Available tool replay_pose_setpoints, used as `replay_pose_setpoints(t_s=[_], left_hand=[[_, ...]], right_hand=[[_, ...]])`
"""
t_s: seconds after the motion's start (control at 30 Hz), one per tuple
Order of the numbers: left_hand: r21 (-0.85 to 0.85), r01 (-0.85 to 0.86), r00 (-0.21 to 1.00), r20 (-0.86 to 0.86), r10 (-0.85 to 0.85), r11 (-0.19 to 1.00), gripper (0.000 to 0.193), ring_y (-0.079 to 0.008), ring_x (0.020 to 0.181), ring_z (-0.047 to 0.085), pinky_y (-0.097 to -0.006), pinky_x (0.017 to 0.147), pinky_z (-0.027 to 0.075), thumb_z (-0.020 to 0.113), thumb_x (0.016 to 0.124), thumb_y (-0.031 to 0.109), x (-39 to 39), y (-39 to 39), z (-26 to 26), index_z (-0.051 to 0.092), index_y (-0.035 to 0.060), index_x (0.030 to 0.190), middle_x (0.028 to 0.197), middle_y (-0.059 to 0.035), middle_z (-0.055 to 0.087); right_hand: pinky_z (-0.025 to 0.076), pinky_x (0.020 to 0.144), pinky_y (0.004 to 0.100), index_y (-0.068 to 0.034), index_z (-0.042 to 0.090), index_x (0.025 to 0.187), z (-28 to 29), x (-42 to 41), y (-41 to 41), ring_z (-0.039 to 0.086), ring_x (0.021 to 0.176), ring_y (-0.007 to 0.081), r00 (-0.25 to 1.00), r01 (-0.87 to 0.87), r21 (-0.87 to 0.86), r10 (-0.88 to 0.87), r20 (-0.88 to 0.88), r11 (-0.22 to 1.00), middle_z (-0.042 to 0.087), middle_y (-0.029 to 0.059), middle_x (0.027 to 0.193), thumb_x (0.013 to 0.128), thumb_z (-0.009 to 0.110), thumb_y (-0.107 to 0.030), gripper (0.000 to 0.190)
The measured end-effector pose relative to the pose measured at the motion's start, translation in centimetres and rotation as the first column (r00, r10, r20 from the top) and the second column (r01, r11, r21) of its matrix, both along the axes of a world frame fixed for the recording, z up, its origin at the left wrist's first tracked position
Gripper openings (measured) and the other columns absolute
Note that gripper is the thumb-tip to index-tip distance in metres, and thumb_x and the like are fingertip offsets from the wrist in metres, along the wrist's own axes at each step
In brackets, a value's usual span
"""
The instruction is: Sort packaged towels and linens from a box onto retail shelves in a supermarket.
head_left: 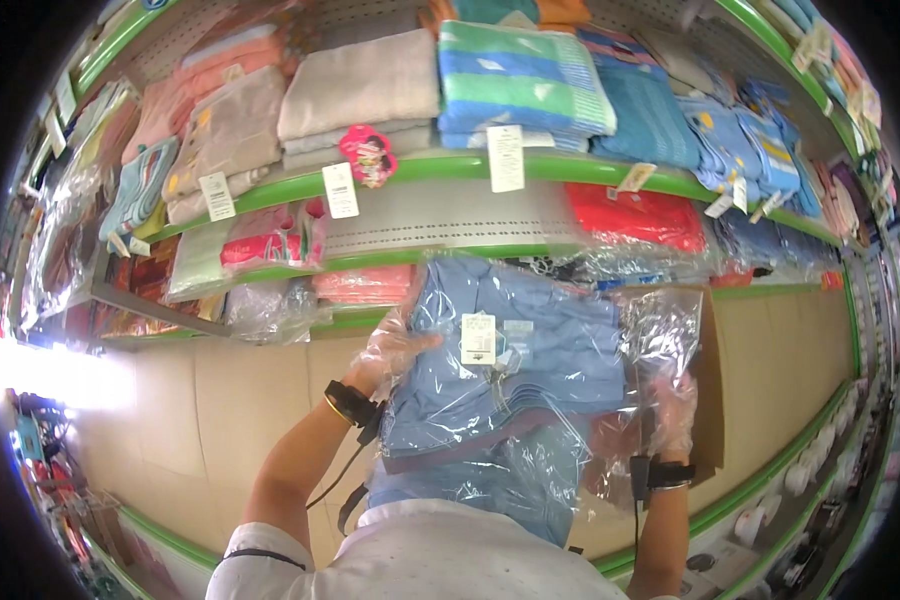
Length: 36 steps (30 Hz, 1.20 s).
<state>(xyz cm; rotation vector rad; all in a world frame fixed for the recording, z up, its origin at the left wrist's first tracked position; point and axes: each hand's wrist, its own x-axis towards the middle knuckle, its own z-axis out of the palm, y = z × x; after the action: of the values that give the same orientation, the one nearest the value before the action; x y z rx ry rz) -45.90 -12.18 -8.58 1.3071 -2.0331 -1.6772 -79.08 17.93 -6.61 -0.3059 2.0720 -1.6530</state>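
A clear plastic bag of folded blue garments [540, 360] is held flat in front of my body, with a white paper tag [478, 339] bearing writing on top. My left hand [394, 349] grips the bag's left edge, thumb laid over the top. At the other end, my right hand [673, 412] holds the loose, crinkled plastic [660, 330]; its fingers are partly hidden behind the shiny film. Beneath the right end, a brown cardboard box [711, 375] shows, mostly covered by the bag. Something dark red shows through the plastic under the blue stack.
Ahead, a green-edged shelf [420, 171] carries folded towels [521, 82] with hanging tags. Below are a red bagged item [637, 217], a pink package [274, 244] and bagged pink cloth [364, 285]. Tan floor tiles [255, 405] lie underneath, and another shelf [780, 480] runs along the right.
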Motion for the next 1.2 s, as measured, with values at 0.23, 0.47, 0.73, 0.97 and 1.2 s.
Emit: replay_pose_setpoints(t_s=[0.23, 0.47, 0.73, 0.97, 1.2], left_hand=[[-0.119, -0.230, 0.963, -0.169, 0.208, 0.966, 0.068, -0.0186, 0.101, 0.055, -0.0321, 0.090, 0.043, 0.077, 0.071, 0.022, 2.3, -9.7, 2.7, 0.047, -0.0005, 0.128, 0.113, -0.0113, 0.059], [-0.608, 0.194, 0.950, 0.313, 0.008, 0.770, 0.046, -0.0245, 0.105, 0.056, -0.0366, 0.089, 0.045, 0.061, 0.085, 0.026, 7.8, -23.0, -8.3, 0.050, 0.0060, 0.126, 0.120, -0.0119, 0.057], [-0.558, 0.019, 0.909, 0.356, 0.219, 0.830, 0.048, -0.0278, 0.113, 0.051, -0.0396, 0.093, 0.042, 0.053, 0.089, 0.033, 4.3, -27.4, -8.3, 0.046, 0.0088, 0.129, 0.128, -0.0147, 0.050], [-0.429, 0.510, 0.851, 0.379, -0.365, 0.745, 0.052, -0.0315, 0.123, 0.042, -0.0423, 0.100, 0.035, 0.043, 0.091, 0.043, -5.7, -20.3, -7.4, 0.041, 0.0134, 0.134, 0.137, -0.0171, 0.041], [-0.338, 0.536, 0.590, 0.805, -0.057, 0.773, 0.054, -0.0350, 0.131, 0.031, -0.0454, 0.107, 0.025, 0.039, 0.092, 0.045, -4.1, -18.3, -3.5, 0.036, 0.0183, 0.139, 0.143, -0.0164, 0.034]], right_hand=[[0.040, 0.053, 0.0227, -0.004, 0.056, 0.109, 0.5, -4.8, -15.5, 0.054, 0.067, 0.0079, 0.975, -0.214, 0.015, 0.213, 0.058, 0.977, 0.061, 0.0013, 0.084, 0.081, 0.066, -0.010, 0.030], [0.042, 0.091, 0.0367, -0.002, 0.056, 0.115, -3.8, -9.8, -32.8, 0.055, 0.106, 0.0243, 0.602, -0.435, 0.650, 0.738, -0.304, 0.623, 0.058, 0.0148, 0.116, 0.088, 0.055, -0.027, 0.037], [0.043, 0.090, 0.0443, -0.010, 0.058, 0.113, -6.0, -8.7, -33.3, 0.055, 0.105, 0.0282, 0.052, 0.070, 0.936, 0.936, -0.348, 0.345, 0.058, 0.0128, 0.117, 0.089, 0.050, -0.024, 0.029], [0.034, 0.097, 0.0503, -0.018, 0.049, 0.127, -11.1, -5.3, -30.9, 0.043, 0.117, 0.0273, 0.129, -0.567, 0.647, 0.831, -0.541, 0.510, 0.048, 0.0073, 0.128, 0.092, 0.039, -0.045, 0.045], [0.031, 0.099, 0.0481, -0.016, 0.051, 0.121, -12.7, -2.6, -32.4, 0.038, 0.125, 0.0237, -0.043, -0.275, 0.827, 0.852, -0.521, 0.491, 0.048, 0.0017, 0.130, 0.088, 0.042, -0.042, 0.043]])
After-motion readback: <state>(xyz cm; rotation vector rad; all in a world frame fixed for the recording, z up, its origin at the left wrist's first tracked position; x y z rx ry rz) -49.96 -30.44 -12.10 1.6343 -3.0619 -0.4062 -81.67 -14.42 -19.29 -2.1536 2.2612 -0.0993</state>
